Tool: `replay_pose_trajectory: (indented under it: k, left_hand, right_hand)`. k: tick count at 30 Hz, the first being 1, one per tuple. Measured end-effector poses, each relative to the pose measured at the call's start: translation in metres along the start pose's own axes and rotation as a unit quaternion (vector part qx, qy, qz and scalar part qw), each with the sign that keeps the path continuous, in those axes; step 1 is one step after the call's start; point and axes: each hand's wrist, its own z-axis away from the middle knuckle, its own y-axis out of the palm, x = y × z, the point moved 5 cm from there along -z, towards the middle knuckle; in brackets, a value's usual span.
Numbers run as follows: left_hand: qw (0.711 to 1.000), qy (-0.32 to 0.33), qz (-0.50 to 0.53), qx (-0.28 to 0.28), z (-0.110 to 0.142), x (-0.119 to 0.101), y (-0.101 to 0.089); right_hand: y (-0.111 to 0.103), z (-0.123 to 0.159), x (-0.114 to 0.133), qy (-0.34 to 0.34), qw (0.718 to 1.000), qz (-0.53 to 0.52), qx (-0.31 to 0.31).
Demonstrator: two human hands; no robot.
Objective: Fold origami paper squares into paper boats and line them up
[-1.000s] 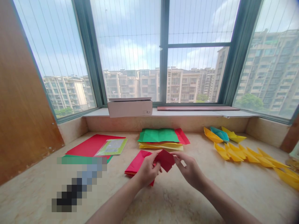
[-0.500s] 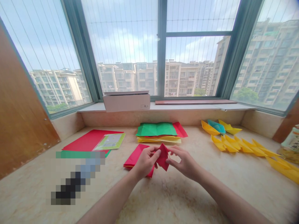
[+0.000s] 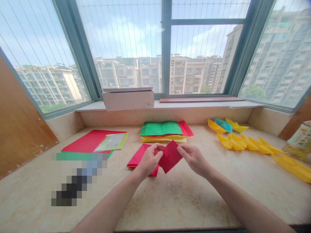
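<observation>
Above the stone counter, a folded red paper (image 3: 171, 156) shows as a flat diamond with a crease across its face. My left hand (image 3: 152, 158) pinches its left corner, thumb in front. The right corner is gripped between the thumb and fingers of my right hand (image 3: 193, 160). Beneath and left of my left hand lies a stack of folded red paper (image 3: 137, 156), partly covered by that hand, with a bit of yellow at its edge. Behind my hands rests a pile of creased sheets, green paper (image 3: 160, 128) uppermost, red and yellow below.
Several yellow paper boats (image 3: 239, 141) and a blue one (image 3: 223, 125) stand on the right. A jar (image 3: 300, 142) is at the far right edge. Red sheets (image 3: 88, 141) and a clear packet (image 3: 112, 142) lie left, near a blurred patch. A white box (image 3: 128, 99) sits on the sill.
The red paper has gone from a narrow, partly opened shape to a wider flat diamond. My right hand has closed on its right corner. The view has tipped down slightly.
</observation>
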Motion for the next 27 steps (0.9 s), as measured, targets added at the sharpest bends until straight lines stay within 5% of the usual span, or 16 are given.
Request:
replay_pose_trajectory:
  k: [9, 18, 22, 27]
  left_hand:
    - [0.993, -0.047, 0.101, -0.040, 0.001, 0.003, -0.005]
    - [0.983, 0.009, 0.122, -0.136, -0.007, 0.003, -0.022]
    - [0.982, 0.087, -0.050, -0.157, -0.008, -0.001, -0.030]
    - [0.924, 0.198, -0.312, -0.095, 0.001, -0.014, -0.017]
  right_hand:
    - [-0.021, -0.004, -0.009, 0.021, 0.992, 0.029, -0.117]
    - [-0.022, -0.005, -0.004, 0.020, 0.993, 0.033, -0.112]
    - [-0.023, -0.006, -0.006, 0.018, 0.992, 0.049, -0.114]
    - [-0.020, -0.007, -0.007, 0.021, 0.996, 0.043, -0.073]
